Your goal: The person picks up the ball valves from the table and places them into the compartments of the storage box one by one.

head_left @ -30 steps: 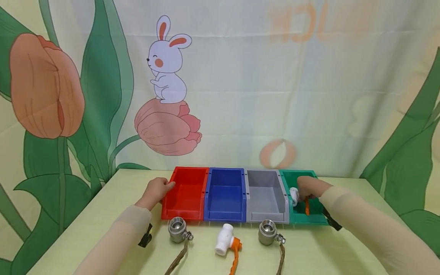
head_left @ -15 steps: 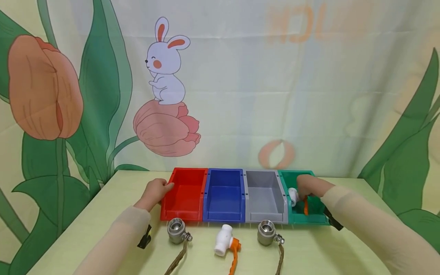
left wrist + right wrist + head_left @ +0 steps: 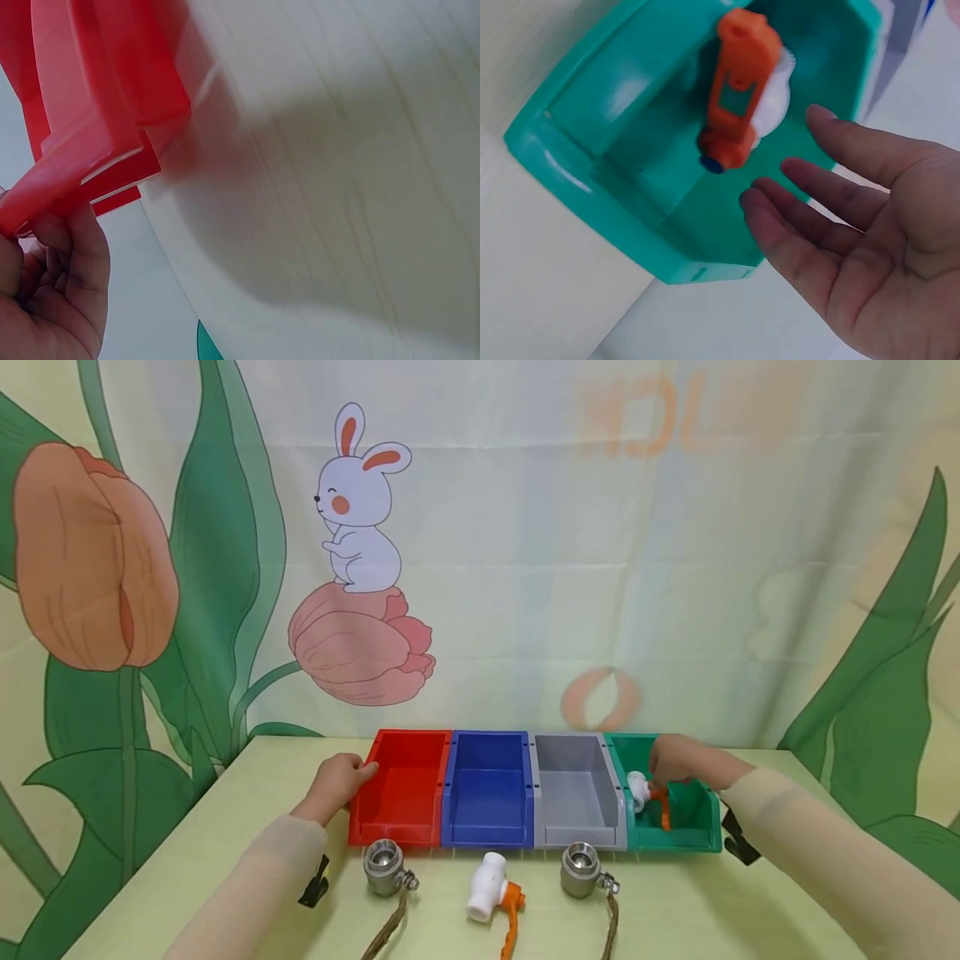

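Observation:
My left hand [image 3: 335,783] grips the outer side rim of the red bin [image 3: 402,793]; in the left wrist view its fingers curl round the red edge [image 3: 90,161]. At the far right, my right hand [image 3: 678,760] is over the green bin [image 3: 675,839]. The right wrist view shows that hand [image 3: 877,232] with its fingers apart and nothing between them. Inside the green bin [image 3: 577,165] lies a white valve [image 3: 774,105] with an orange handle [image 3: 739,67], not touched by the fingers there.
Between red and green stand a blue bin [image 3: 491,802] and a grey bin [image 3: 577,802]. In front lie two metal valves [image 3: 384,868] [image 3: 580,870] with brown handles and a white valve [image 3: 487,887] with an orange handle. A printed curtain [image 3: 487,568] hangs behind.
My right hand has drawn slightly up and to the right from the white valve in the green bin. The left hand keeps its grip on the red bin.

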Tool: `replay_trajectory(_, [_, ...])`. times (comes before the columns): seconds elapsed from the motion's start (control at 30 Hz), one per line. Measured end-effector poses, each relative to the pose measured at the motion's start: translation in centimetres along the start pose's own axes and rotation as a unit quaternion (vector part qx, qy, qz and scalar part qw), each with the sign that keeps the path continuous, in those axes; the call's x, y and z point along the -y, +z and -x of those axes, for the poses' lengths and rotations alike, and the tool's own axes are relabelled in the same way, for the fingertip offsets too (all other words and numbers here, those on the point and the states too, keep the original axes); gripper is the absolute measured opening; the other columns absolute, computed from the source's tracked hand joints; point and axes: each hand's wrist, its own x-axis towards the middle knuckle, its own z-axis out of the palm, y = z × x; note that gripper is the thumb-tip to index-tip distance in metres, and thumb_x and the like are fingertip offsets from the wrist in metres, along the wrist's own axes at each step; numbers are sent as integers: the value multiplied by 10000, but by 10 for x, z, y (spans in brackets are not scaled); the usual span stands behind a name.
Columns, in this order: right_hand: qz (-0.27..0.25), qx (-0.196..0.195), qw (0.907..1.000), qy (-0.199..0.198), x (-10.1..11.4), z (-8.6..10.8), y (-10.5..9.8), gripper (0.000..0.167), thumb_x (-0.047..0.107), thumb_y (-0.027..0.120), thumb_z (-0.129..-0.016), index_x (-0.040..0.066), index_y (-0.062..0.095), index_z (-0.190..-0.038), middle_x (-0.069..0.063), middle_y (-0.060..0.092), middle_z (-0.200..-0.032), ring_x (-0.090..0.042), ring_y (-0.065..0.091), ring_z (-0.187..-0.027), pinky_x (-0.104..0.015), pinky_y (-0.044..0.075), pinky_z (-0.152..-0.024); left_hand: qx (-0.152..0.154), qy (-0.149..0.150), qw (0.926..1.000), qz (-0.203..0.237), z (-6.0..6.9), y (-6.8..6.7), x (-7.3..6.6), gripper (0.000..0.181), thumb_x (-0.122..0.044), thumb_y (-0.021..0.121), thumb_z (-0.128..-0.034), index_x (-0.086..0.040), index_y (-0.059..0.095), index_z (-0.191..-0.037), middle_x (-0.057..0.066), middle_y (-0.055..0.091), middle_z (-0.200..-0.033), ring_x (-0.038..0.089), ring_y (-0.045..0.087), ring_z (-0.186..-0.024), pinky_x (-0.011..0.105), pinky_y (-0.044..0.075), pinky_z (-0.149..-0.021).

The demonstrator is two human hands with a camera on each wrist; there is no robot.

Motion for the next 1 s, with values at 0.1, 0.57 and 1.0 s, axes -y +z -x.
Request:
replay_trajectory(0.1, [-245, -23, 9997, -91, 0, 7, -3, 339, 168, 717, -935, -73, 706, -1173, -158, 711, -1030, -190, 598, -776, -286, 588, -725, 10, -46, 10000, -14, 1, 1, -1, 246, -228, 568, -1043, 4, 580, -964, 134, 607, -889, 217, 609, -759, 274, 605, -672])
replay_trajectory(0.57, [-1205, -747, 9841, -1071, -2, 48, 8, 361, 195, 729, -933, -76, 699, -1169, -213, 735, -1131, -278, 693, -976, -453, 612, -870, 45, -64, 10000, 49, -4, 2, 4, 251, -229, 573, -1040, 19, 598, -1061, 168, 665, -999, 229, 643, -801, 295, 631, -747])
replay_trajectory(1.0, [-1888, -1016, 9634, -1611, 5, 81, 32, 320, 179, 723, -942, -55, 704, -1161, -74, 744, -931, -176, 651, -850, -343, 570, -771, -7, 98, 9999, 26, -9, -2, 3, 254, -219, 587, -1029, 1, 582, -904, 135, 614, -830, 227, 638, -702, 290, 610, -632])
